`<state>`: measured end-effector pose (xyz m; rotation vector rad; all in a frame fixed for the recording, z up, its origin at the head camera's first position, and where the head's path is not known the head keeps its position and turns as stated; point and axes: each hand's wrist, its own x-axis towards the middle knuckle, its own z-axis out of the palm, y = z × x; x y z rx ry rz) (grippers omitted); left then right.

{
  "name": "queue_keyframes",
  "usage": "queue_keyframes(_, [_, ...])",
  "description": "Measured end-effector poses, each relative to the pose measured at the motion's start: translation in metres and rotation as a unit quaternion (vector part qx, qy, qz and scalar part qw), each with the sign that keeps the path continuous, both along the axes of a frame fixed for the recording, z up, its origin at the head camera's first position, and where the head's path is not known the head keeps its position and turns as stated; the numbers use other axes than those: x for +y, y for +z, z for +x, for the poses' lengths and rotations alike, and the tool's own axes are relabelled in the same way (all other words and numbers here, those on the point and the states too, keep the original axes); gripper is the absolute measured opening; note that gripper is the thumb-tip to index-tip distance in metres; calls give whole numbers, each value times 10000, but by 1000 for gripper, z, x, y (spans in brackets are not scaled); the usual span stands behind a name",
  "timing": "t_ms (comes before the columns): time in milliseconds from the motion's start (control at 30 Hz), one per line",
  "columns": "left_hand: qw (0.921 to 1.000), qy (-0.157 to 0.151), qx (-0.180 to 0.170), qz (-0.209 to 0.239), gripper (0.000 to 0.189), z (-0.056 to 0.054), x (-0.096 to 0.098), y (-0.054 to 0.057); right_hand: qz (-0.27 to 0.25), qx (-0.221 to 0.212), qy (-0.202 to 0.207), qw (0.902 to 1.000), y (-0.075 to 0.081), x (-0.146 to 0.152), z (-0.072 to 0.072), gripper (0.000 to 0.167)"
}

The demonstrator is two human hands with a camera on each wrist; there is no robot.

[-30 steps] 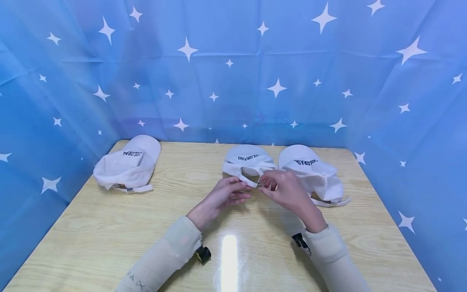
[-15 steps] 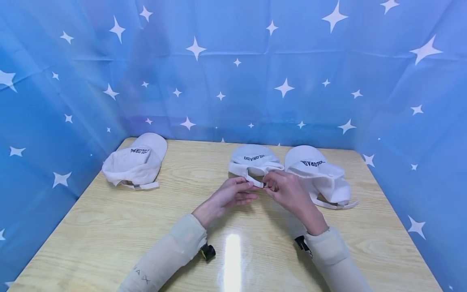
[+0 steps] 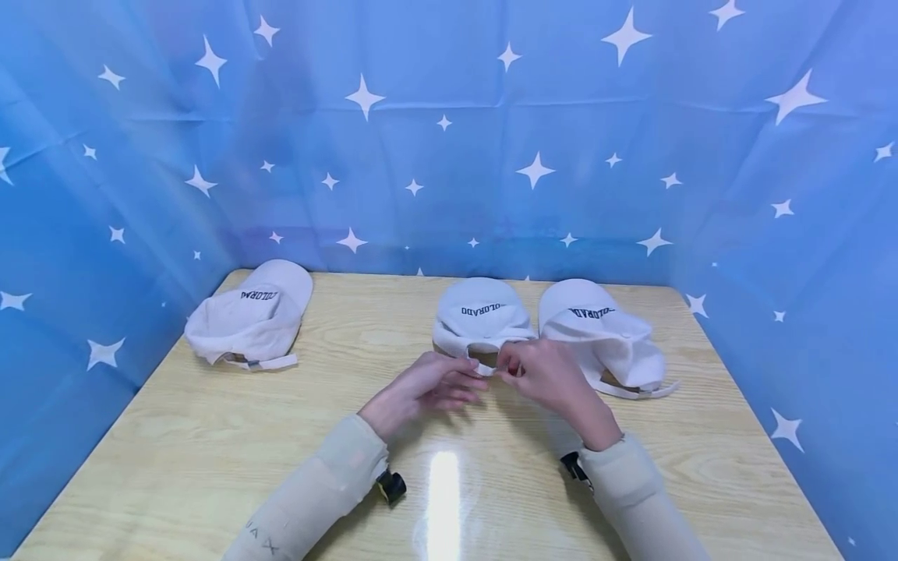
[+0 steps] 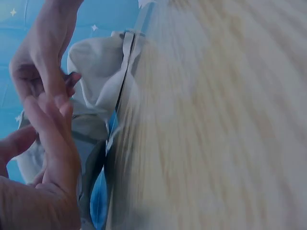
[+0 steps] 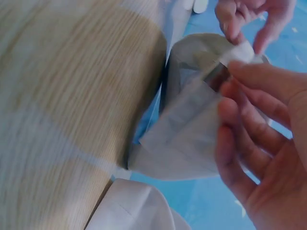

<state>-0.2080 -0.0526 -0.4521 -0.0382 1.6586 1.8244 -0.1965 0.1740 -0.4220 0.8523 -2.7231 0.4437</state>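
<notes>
The middle white baseball cap point(image 3: 480, 304), with COLORADO across its front, lies with its back opening toward me. My left hand point(image 3: 429, 387) pinches the left part of its back strap point(image 3: 484, 370) between thumb and fingertips. At the strap's right end, my right hand point(image 3: 550, 374) grips between thumb and curled fingers. Up close in the right wrist view, a metal buckle point(image 5: 217, 76) shows on the strap beside my right thumb, and the left fingers point(image 5: 230, 21) hold its far end. Both hands meet at the strap in the left wrist view, where the buckle is hidden.
Right beside the middle cap lies another white cap point(image 3: 624, 354), its strap tail sticking out. A third white cap point(image 3: 245, 323) sits at the table's far left. Blue star-printed cloth point(image 3: 449, 156) borders the wooden table point(image 3: 337, 467) at the back and sides.
Both hands have drawn the middle cap's strap slightly toward me, and its back rim has come lower. The right fingers have shifted on the strap end. The view has swayed a little.
</notes>
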Motion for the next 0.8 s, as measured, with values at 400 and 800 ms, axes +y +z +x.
queue_keyframes(400, [9989, -194, 240, -356, 33, -3, -2, 3, 96, -405, 88, 9991, 1, 3, 0, 8])
queue_keyframes(800, [9965, -372, 144, -730, 34, -2, -23, -6, 117, -977, 468, 9940, 4, 7, 5, 4])
